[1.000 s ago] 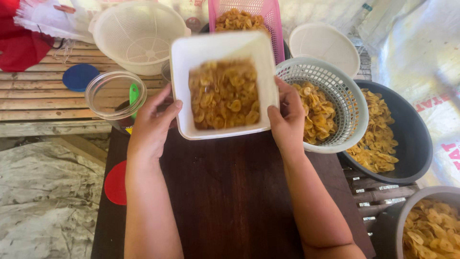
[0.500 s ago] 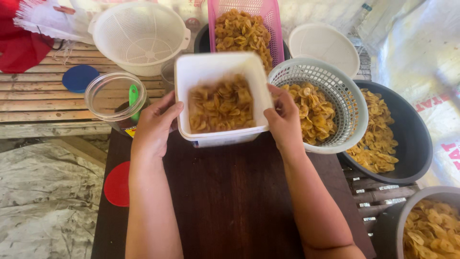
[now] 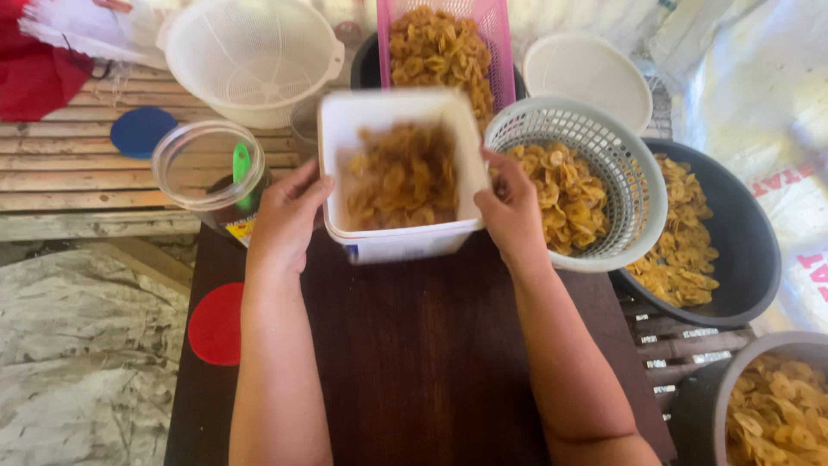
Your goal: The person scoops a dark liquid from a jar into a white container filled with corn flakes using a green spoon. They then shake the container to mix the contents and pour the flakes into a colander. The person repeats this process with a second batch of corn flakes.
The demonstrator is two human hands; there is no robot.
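A white square tub [image 3: 392,246] full of golden banana chips [image 3: 401,177] is held over a dark wooden table [image 3: 414,354]. My left hand [image 3: 285,220] grips its left side and my right hand [image 3: 511,211] grips its right side. The tub and chips are motion-blurred. A grey slotted basket [image 3: 625,198] of chips stands just right of my right hand. A clear round jar [image 3: 207,168] with a green utensil stands left of my left hand.
At the back are a white colander [image 3: 250,60], a pink basket [image 3: 496,26] of chips and a white lid [image 3: 591,73]. A black basin [image 3: 742,250] of chips lies right, a grey bowl [image 3: 733,388] of chips bottom right. Blue lid [image 3: 141,131] and red lid [image 3: 216,324] lie left.
The tub has tilted and dropped a little toward me between my hands, and its chips have shifted; it now shows motion blur. Both hands keep their grip.
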